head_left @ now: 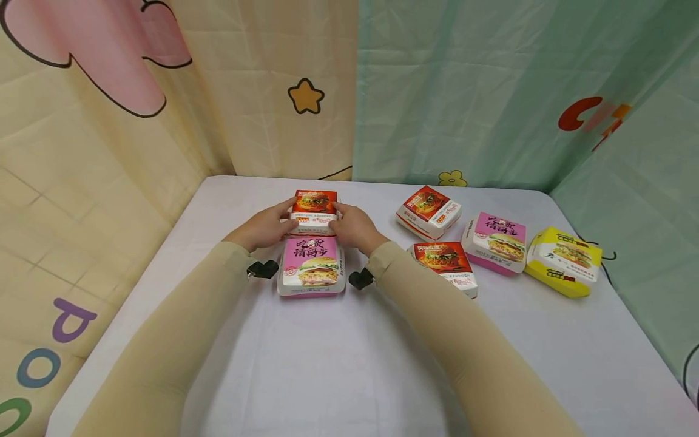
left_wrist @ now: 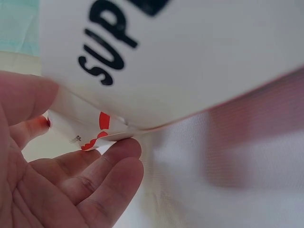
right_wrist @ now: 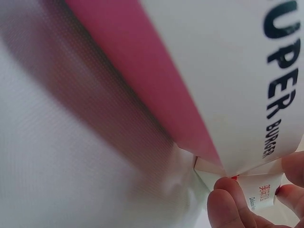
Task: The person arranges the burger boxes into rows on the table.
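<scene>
Near the table's far edge, a red-and-white burger box [head_left: 314, 205] is held between both hands. My left hand [head_left: 267, 226] grips its left side, and my right hand [head_left: 356, 227] grips the right, thumbs toward its front. Directly in front lies a pink-and-white burger box [head_left: 312, 267], lid up, close against the red one. In the left wrist view, the fingers of the left hand [left_wrist: 71, 185] reach under the lower edge of the red-and-white box [left_wrist: 78, 121]. The right wrist view shows the right hand [right_wrist: 237, 204] with fingertips on the box's corner [right_wrist: 259, 192].
To the right stand two more red-and-white burger boxes [head_left: 428, 211], one nearer and partly behind the right sleeve [head_left: 437, 315]. Beyond them are another pink burger box [head_left: 497, 240] and a yellow one [head_left: 565, 261]. Printed curtains [head_left: 453, 91] border the white table [head_left: 311, 370].
</scene>
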`<state>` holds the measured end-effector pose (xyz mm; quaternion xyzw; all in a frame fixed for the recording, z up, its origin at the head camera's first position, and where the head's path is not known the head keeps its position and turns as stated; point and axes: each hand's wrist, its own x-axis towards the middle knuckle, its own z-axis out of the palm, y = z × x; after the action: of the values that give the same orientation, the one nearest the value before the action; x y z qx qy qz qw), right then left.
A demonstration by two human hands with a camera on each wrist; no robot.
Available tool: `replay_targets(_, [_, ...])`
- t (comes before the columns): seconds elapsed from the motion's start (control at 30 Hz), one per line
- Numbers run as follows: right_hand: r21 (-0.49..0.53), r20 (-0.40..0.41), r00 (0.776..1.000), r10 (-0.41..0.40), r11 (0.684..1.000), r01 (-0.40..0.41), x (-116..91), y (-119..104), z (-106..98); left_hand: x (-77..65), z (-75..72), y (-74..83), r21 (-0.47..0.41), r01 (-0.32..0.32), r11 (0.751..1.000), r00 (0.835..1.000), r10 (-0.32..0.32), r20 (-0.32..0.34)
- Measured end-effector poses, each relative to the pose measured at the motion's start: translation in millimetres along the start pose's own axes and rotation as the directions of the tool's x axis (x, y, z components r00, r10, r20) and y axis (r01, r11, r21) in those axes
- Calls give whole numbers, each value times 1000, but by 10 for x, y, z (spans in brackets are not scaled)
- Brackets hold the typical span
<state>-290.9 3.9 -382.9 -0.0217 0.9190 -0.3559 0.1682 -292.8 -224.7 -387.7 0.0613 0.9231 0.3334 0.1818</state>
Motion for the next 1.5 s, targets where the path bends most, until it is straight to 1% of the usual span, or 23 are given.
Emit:
replay_targets(0.17, [23,1,1000,11,1000,-11,-7,0,0,-14,-3,11,-1,4,1000,1000,-4,-1])
replay_targets(0.4, [9,-14,1000,-8,1000,8,9,25,4,-26,-5,9,-1,-4,1000,1000,4,-3])
replay_targets(0.67, [19,0,1000,-8,1000,8,12,33,-7,-43,-10,23,29,-8,1000,1000,8,-13])
replay_targets(0.9, [7,-18,999,-31,1000,31,-14,27,-9,-43,-10,15,36,-21,999,1000,22,-9])
replay_targets(1.13, [8,-15,1000,-13,1000,13,-27,20,-9,-48,-9,24,49,-15,999,1000,15,-14])
replay_targets(1.5, [8,-17,1000,-14,1000,15,-32,26,-8,-57,-28,14,77,-12,997,1000,14,-26])
